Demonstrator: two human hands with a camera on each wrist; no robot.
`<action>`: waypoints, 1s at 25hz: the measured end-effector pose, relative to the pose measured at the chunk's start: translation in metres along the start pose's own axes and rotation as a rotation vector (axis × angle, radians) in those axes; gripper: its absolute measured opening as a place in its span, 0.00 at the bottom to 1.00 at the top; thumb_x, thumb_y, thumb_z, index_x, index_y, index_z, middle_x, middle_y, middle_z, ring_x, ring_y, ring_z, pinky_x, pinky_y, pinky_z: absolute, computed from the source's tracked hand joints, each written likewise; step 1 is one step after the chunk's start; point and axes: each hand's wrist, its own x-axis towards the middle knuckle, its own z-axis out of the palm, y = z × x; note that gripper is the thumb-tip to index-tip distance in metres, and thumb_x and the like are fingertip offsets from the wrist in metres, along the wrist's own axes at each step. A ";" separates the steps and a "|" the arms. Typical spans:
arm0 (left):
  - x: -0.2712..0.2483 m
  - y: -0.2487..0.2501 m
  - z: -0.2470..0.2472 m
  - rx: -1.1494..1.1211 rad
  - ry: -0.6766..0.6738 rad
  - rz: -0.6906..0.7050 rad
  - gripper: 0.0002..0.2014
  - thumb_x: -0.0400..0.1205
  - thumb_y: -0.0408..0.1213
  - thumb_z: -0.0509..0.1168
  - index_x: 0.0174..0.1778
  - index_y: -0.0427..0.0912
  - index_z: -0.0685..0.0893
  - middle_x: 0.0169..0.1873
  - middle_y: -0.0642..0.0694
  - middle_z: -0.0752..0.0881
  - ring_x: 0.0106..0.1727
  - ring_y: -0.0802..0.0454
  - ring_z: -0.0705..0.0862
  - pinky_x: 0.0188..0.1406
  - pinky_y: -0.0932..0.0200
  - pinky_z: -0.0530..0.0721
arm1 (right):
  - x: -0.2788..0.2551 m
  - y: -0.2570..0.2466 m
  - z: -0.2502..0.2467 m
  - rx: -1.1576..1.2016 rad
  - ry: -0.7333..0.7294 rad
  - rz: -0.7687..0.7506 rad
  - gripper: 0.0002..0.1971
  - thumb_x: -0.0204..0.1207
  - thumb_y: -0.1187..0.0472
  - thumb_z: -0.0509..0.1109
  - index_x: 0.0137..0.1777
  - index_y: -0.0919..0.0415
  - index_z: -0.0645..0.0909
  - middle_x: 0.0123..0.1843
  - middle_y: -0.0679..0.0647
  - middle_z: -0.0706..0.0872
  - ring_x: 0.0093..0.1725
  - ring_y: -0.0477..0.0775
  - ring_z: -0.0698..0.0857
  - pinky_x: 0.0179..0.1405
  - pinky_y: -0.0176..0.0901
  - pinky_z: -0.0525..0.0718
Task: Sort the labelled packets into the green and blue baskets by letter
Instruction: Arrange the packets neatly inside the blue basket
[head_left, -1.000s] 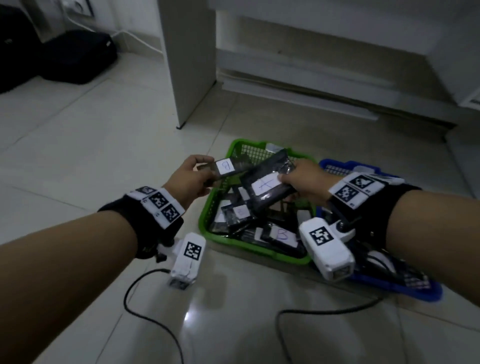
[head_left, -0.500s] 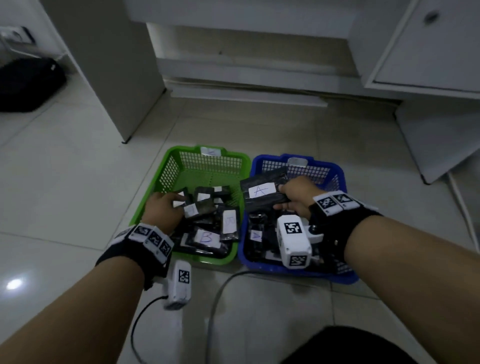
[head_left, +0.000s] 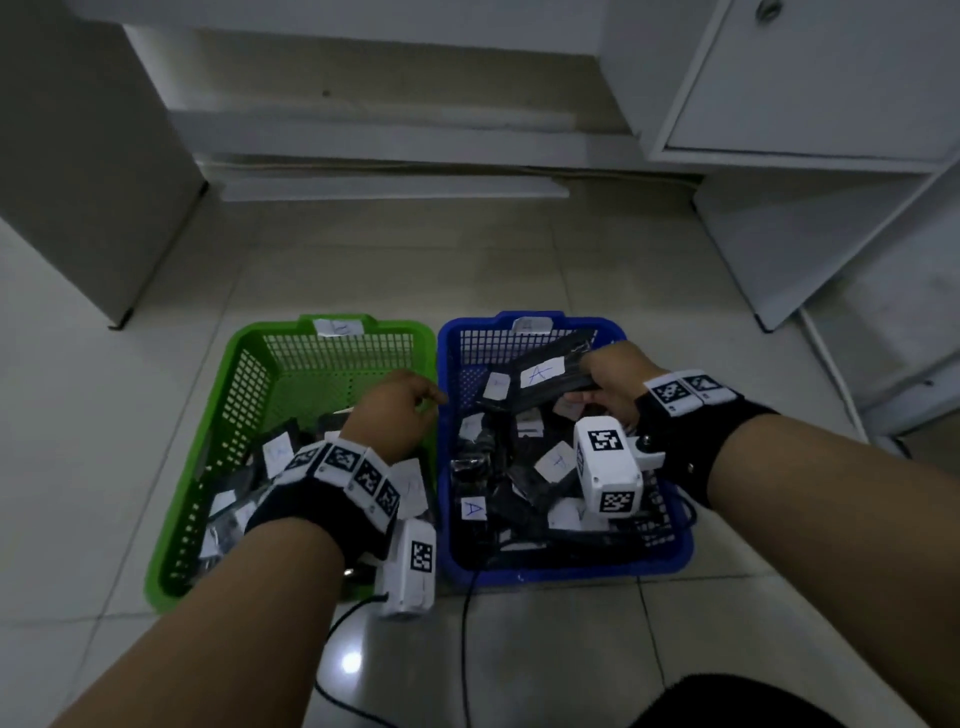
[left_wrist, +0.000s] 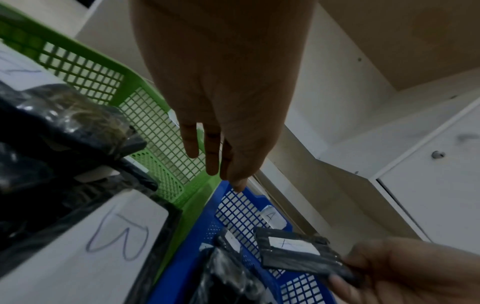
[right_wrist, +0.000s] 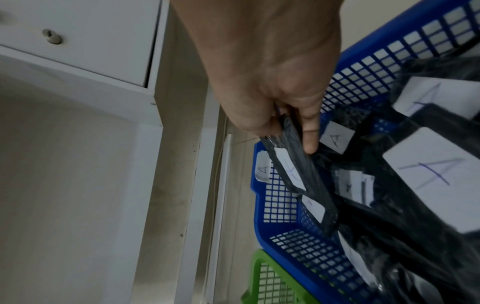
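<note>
Packet A (head_left: 545, 382), black with a white label marked A, is held over the far part of the blue basket (head_left: 675, 558), tilted, above the other black packets lying inside. The right hand (head_left: 613, 382) grips it at one end, thumb on one face and fingers curled on the other; the right wrist view shows the same pinch (right_wrist: 298, 131). Those other packets in the blue basket carry A labels too. Just to the left, touching side by side, stands the green basket (head_left: 171, 545), with black packets heaped in its near half, one marked B (left_wrist: 122, 236). The left hand (head_left: 395, 410) hovers over the green basket near its right wall, fingers extended and loose, holding nothing. Both baskets sit on a pale tiled floor (head_left: 571, 649) before white cabinets (head_left: 810, 104).
</note>
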 end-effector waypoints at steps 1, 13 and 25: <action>0.002 -0.003 -0.003 0.027 -0.057 0.038 0.10 0.81 0.36 0.63 0.55 0.47 0.86 0.57 0.46 0.79 0.53 0.50 0.80 0.56 0.60 0.76 | -0.003 -0.006 -0.002 -0.042 0.005 -0.027 0.16 0.80 0.71 0.60 0.66 0.72 0.77 0.61 0.65 0.84 0.54 0.61 0.86 0.54 0.55 0.89; 0.016 -0.009 0.004 -0.099 -0.135 0.052 0.12 0.83 0.36 0.63 0.60 0.41 0.86 0.61 0.43 0.85 0.59 0.47 0.83 0.55 0.63 0.76 | -0.019 0.001 0.037 0.023 -0.085 -0.003 0.14 0.78 0.80 0.59 0.38 0.64 0.78 0.47 0.63 0.87 0.45 0.59 0.87 0.55 0.56 0.86; 0.042 0.019 -0.005 0.163 -0.167 0.136 0.11 0.81 0.39 0.64 0.56 0.45 0.88 0.55 0.46 0.85 0.53 0.50 0.83 0.50 0.62 0.77 | 0.034 0.009 -0.009 -1.014 -0.070 -0.275 0.15 0.80 0.67 0.62 0.63 0.65 0.84 0.67 0.60 0.84 0.66 0.61 0.81 0.67 0.48 0.78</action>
